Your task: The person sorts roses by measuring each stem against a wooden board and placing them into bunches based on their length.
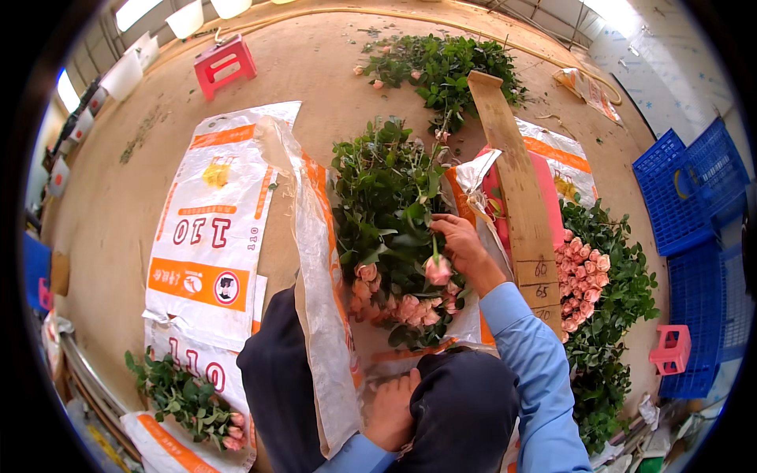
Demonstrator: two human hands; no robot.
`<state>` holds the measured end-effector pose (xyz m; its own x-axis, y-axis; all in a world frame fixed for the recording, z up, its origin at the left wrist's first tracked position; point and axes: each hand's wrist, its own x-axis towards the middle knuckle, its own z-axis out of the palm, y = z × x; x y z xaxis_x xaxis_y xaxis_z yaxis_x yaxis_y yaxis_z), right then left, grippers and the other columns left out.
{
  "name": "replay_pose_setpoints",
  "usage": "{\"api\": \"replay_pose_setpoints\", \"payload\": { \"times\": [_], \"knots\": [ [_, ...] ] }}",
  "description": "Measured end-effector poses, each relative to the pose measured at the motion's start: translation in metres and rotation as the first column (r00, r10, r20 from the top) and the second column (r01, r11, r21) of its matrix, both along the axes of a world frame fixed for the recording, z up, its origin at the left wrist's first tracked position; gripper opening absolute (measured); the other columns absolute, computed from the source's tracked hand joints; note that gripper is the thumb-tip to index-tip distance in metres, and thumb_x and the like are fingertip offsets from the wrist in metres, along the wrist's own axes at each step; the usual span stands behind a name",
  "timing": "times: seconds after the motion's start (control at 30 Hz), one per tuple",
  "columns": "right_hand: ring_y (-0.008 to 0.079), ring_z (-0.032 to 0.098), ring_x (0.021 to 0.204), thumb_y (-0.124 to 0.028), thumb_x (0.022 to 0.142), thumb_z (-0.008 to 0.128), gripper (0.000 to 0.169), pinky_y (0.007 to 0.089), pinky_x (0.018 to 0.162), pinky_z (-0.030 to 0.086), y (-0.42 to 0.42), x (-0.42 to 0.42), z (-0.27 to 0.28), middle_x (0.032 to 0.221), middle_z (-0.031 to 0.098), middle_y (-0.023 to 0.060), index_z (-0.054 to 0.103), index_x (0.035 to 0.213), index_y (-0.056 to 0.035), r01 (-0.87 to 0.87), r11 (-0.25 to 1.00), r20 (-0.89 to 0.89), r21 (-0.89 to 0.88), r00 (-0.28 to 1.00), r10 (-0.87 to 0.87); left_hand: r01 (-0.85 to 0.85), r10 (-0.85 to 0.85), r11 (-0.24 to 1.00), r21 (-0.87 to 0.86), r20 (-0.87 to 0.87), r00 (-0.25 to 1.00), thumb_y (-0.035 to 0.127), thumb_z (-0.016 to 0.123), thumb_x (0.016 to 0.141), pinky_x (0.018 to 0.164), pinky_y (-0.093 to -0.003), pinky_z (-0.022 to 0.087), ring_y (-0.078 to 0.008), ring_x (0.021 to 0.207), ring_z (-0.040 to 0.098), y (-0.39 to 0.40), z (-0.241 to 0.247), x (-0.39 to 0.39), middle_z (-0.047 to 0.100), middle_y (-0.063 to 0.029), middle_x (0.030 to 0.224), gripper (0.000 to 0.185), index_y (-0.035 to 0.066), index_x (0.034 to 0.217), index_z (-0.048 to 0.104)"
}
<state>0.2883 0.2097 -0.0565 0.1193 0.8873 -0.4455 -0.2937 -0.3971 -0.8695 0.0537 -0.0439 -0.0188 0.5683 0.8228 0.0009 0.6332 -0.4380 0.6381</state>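
Observation:
My right hand pinches the stem of a single pink rose, whose bloom hangs head-down below the fingers. Beneath it, a heap of leafy cut roses lies in a white-and-orange woven sack spread across my lap, blooms towards me. My left hand rests low between my knees, against the sack. Its fingertips are partly hidden, so whether it holds anything is unclear. To the right of my right arm stands a wooden board with marked lines and numbers, over a pink plastic surface.
Bundled pink roses lie at right, beside blue plastic crates. More stems are heaped ahead. A small bunch lies on flat sacks at left. Red stool and pink stool stand on the floor.

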Motion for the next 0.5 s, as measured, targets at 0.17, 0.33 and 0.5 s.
{"api": "replay_pose_setpoints", "payload": {
  "times": [0.17, 0.33, 0.5],
  "knots": [
    [0.0168, 0.064, 0.068, -0.013, 0.097, 0.053, 0.023, 0.0304, 0.056, 0.053, -0.016, 0.041, 0.059, 0.09, 0.067, 0.0095, 0.061, 0.112, 0.0022, 0.039, 0.985, -0.408, 0.167, 0.912, 0.033, 0.028, -0.027, 0.999, 0.019, -0.015, 1.0, 0.019, 0.052, 0.087, 0.077, -0.0399, 0.043, -0.0289, 0.089, 0.057, -0.005, -0.008, -0.004, 0.057, -0.0127, 0.094, 0.055, -0.006, 0.136, 0.044],
    [0.0182, 0.057, 0.096, -0.017, 0.099, 0.042, 0.031, 0.0264, 0.068, 0.046, -0.053, 0.065, 0.094, 0.116, 0.062, 0.0075, 0.053, 0.123, -0.0001, 0.196, 0.934, -0.8, 0.3, 0.585, 0.135, 0.087, -0.093, 0.993, -0.078, -0.065, 0.994, 0.022, 0.053, 0.088, 0.075, -0.0404, 0.044, -0.0294, 0.088, 0.058, -0.005, -0.013, -0.004, 0.059, -0.013, 0.095, 0.057, -0.007, 0.136, 0.044],
    [0.0215, 0.063, 0.096, -0.012, 0.097, 0.051, 0.037, 0.0263, 0.066, 0.051, -0.082, 0.047, 0.123, 0.124, 0.059, 0.0191, 0.05, 0.131, 0.002, 0.141, 0.923, -0.606, 0.359, 0.787, 0.115, 0.096, -0.094, 0.991, -0.097, 0.033, 0.995, 0.022, 0.054, 0.088, 0.075, -0.0413, 0.044, -0.0302, 0.088, 0.059, -0.009, -0.041, -0.002, 0.06, -0.0135, 0.096, 0.058, -0.008, 0.136, 0.044]
  ]
}}
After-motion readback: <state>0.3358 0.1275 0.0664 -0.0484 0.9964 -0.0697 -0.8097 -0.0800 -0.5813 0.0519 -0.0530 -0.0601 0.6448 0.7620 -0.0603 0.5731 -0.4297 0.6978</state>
